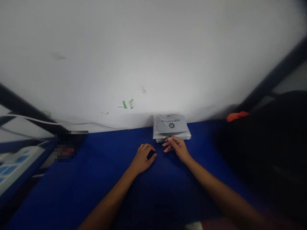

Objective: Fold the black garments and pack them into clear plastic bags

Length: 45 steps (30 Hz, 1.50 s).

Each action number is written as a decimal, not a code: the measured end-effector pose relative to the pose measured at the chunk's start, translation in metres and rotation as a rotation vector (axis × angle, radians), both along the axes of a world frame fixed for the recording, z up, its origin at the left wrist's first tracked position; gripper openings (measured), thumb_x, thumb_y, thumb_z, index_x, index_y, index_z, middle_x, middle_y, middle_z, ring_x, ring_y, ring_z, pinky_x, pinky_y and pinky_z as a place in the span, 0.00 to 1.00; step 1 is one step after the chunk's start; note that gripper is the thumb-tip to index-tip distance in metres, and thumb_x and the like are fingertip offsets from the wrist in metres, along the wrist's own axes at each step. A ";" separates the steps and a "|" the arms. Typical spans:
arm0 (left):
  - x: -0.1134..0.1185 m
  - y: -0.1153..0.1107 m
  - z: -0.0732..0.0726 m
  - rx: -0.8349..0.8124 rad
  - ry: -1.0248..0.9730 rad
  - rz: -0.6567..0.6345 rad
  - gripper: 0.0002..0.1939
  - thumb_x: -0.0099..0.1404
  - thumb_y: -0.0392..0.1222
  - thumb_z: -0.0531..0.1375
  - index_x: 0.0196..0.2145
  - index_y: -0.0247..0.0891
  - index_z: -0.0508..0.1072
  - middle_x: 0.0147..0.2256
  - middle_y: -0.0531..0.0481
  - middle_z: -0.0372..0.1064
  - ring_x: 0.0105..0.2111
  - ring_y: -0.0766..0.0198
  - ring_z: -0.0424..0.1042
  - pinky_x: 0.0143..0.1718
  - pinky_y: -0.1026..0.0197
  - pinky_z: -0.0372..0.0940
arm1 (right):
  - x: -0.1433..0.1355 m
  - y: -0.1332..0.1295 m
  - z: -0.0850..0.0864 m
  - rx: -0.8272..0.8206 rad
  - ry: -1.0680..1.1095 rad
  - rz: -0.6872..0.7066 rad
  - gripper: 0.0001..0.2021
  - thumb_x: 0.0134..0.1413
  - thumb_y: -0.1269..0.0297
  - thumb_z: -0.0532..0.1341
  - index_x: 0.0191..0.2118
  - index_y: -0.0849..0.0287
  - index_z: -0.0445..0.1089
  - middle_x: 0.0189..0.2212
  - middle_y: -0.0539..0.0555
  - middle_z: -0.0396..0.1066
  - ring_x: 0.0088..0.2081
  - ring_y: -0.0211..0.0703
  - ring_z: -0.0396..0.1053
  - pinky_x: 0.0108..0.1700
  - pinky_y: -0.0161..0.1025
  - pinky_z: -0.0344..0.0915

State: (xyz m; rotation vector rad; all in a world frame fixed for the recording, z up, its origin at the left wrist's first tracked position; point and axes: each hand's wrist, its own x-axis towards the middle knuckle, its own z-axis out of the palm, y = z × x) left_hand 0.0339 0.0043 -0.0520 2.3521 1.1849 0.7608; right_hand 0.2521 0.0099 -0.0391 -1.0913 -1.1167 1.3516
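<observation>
A stack of flat grey plastic packages [171, 124] with dark printed lettering and a round logo lies against the wall; the lettering appears upside down. My right hand [177, 148] is at the front edge of the stack, its fingers bent and apart. Its upper fingertips overlap the edge, and whether they touch it I cannot tell. To the left, my left hand [144, 158] rests over the blue surface [107, 163], fingers curved and thumb spread away. Nothing shows in either hand.
A white wall [168, 64] with green marks rises behind. A white cable [72, 123] runs along its base. At left stands a white item with blue squares [14, 166]; at right, a large dark shape [268, 153] and an orange object [237, 116].
</observation>
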 end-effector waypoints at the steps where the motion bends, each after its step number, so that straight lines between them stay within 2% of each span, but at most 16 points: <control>1: 0.000 0.000 0.000 0.001 -0.002 0.001 0.07 0.66 0.42 0.58 0.42 0.40 0.71 0.42 0.47 0.68 0.44 0.55 0.65 0.49 0.51 0.60 | 0.002 0.002 0.002 -0.054 0.082 -0.017 0.19 0.52 0.47 0.64 0.35 0.61 0.72 0.29 0.55 0.79 0.21 0.42 0.75 0.27 0.39 0.73; 4: -0.001 0.000 0.001 0.006 -0.011 0.003 0.07 0.66 0.42 0.58 0.41 0.40 0.71 0.42 0.47 0.68 0.44 0.55 0.65 0.48 0.51 0.60 | 0.007 0.004 0.008 -0.121 0.238 -0.024 0.19 0.52 0.48 0.65 0.35 0.63 0.74 0.28 0.57 0.79 0.22 0.42 0.76 0.27 0.37 0.74; 8: -0.001 -0.001 0.001 0.003 -0.020 -0.003 0.07 0.66 0.42 0.58 0.41 0.40 0.71 0.41 0.47 0.68 0.44 0.56 0.66 0.49 0.50 0.59 | 0.010 0.005 0.009 -0.148 0.293 -0.029 0.17 0.55 0.52 0.64 0.36 0.63 0.75 0.28 0.57 0.79 0.23 0.41 0.76 0.28 0.36 0.75; 14: -0.001 -0.001 0.000 0.005 -0.019 0.003 0.06 0.66 0.41 0.58 0.40 0.40 0.71 0.42 0.47 0.68 0.44 0.56 0.66 0.49 0.51 0.60 | 0.011 0.005 0.010 -0.245 0.219 -0.071 0.15 0.59 0.56 0.61 0.30 0.65 0.74 0.22 0.57 0.77 0.20 0.41 0.75 0.25 0.35 0.74; 21: 0.000 -0.001 0.002 0.019 -0.011 0.001 0.05 0.67 0.41 0.58 0.40 0.40 0.71 0.41 0.48 0.68 0.44 0.56 0.66 0.49 0.50 0.60 | 0.009 0.001 0.012 -0.439 0.061 0.061 0.23 0.64 0.53 0.54 0.27 0.67 0.73 0.21 0.61 0.76 0.20 0.43 0.75 0.23 0.36 0.74; 25: 0.000 -0.001 0.001 -0.002 -0.008 0.009 0.06 0.67 0.42 0.57 0.41 0.41 0.70 0.42 0.48 0.69 0.44 0.56 0.67 0.50 0.49 0.60 | 0.006 0.003 0.007 -0.380 -0.039 0.036 0.20 0.63 0.53 0.57 0.28 0.66 0.72 0.21 0.59 0.76 0.20 0.41 0.75 0.23 0.34 0.73; 27: 0.000 -0.001 -0.002 -0.016 -0.035 0.033 0.10 0.67 0.43 0.58 0.45 0.41 0.69 0.43 0.47 0.69 0.45 0.55 0.67 0.52 0.47 0.60 | 0.004 0.004 0.004 -0.346 -0.070 0.022 0.18 0.61 0.54 0.59 0.28 0.64 0.72 0.20 0.57 0.76 0.18 0.39 0.74 0.21 0.32 0.72; 31: 0.001 0.000 -0.012 -0.112 -0.253 0.130 0.24 0.66 0.43 0.60 0.56 0.42 0.58 0.49 0.45 0.67 0.46 0.57 0.68 0.51 0.48 0.62 | 0.001 0.004 -0.002 -0.287 -0.130 0.021 0.14 0.59 0.57 0.61 0.28 0.62 0.71 0.20 0.54 0.75 0.18 0.36 0.72 0.19 0.29 0.70; 33: 0.002 0.003 -0.013 -0.174 -0.394 0.130 0.26 0.65 0.43 0.60 0.58 0.43 0.55 0.53 0.44 0.64 0.44 0.60 0.70 0.48 0.52 0.65 | 0.000 0.002 -0.004 -0.244 -0.175 0.019 0.11 0.56 0.59 0.63 0.28 0.61 0.72 0.21 0.52 0.75 0.18 0.35 0.72 0.16 0.27 0.66; 37: 0.002 0.010 -0.008 -0.225 -0.506 0.052 0.22 0.67 0.45 0.59 0.57 0.43 0.61 0.54 0.43 0.61 0.42 0.63 0.71 0.43 0.57 0.66 | -0.002 -0.002 -0.005 -0.156 -0.268 0.027 0.08 0.50 0.61 0.66 0.28 0.60 0.72 0.23 0.50 0.75 0.17 0.33 0.69 0.09 0.23 0.55; 41: -0.002 0.015 -0.002 -0.236 -0.495 0.020 0.15 0.68 0.46 0.57 0.51 0.42 0.70 0.51 0.45 0.63 0.42 0.63 0.70 0.45 0.57 0.66 | -0.003 -0.005 -0.006 -0.111 -0.332 0.021 0.08 0.49 0.60 0.66 0.29 0.60 0.73 0.23 0.49 0.74 0.16 0.32 0.66 0.09 0.24 0.56; 45: -0.003 0.015 0.001 -0.296 -0.523 0.019 0.16 0.67 0.47 0.58 0.51 0.42 0.71 0.51 0.45 0.63 0.40 0.63 0.70 0.44 0.58 0.66 | -0.005 -0.006 -0.009 -0.085 -0.363 0.012 0.09 0.50 0.59 0.64 0.31 0.60 0.73 0.24 0.51 0.74 0.18 0.35 0.68 0.10 0.26 0.59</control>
